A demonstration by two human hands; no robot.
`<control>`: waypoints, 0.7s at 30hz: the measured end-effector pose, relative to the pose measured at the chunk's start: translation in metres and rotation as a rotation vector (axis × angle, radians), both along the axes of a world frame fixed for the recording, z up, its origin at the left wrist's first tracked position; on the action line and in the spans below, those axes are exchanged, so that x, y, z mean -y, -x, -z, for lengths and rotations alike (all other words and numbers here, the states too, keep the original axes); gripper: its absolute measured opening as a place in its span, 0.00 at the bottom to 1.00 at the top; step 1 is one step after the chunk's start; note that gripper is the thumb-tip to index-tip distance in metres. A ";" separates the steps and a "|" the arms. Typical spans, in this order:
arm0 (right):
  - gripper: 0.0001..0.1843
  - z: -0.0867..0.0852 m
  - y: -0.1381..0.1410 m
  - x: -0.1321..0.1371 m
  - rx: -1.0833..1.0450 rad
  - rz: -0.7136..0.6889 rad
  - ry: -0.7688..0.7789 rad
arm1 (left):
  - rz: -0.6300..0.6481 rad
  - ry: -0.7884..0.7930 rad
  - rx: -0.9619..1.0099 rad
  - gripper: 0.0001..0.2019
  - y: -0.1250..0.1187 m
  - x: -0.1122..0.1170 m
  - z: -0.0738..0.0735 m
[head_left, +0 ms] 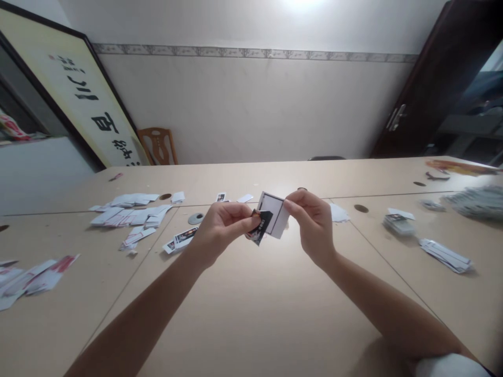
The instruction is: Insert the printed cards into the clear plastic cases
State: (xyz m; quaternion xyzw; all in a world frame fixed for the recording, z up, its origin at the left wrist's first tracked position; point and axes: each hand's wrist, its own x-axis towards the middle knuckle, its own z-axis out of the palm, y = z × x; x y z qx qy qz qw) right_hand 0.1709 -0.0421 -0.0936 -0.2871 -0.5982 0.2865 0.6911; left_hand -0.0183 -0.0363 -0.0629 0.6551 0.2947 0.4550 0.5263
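Observation:
In the middle of the head view, my left hand [226,226] pinches a small dark printed card [260,226] between thumb and fingers. A white card with a black border line [277,214] is gripped at its right edge by my right hand [312,222]. The two cards overlap in the air above the table, the dark one in front of the white one's lower left part. Whether they are joined cannot be made out. Just left of my left hand lie several printed photo strips [184,238].
Piles of white paper pieces [131,214] and red-marked slips [35,277] lie to the left on the wooden table [251,324]. On the right are a stack of cards [400,224], a bundle of white strips [446,255] and a large pile of plastic-looking packets [477,201].

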 end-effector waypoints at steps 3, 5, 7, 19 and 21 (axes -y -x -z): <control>0.11 0.004 -0.003 -0.012 -0.068 -0.035 0.097 | -0.027 -0.035 -0.049 0.13 -0.001 0.001 0.000; 0.11 0.009 -0.004 -0.022 -0.116 -0.084 0.197 | -0.056 -0.067 -0.096 0.11 -0.001 0.001 0.000; 0.11 0.014 -0.005 -0.031 -0.149 -0.159 0.322 | -0.093 -0.108 -0.152 0.10 -0.001 0.000 0.000; 0.04 0.029 -0.002 -0.043 0.149 -0.477 0.597 | -0.389 -0.391 -0.505 0.15 0.000 0.005 0.000; 0.03 0.031 -0.001 -0.044 0.207 -0.466 0.583 | -0.401 -0.403 -0.512 0.16 0.000 0.006 0.001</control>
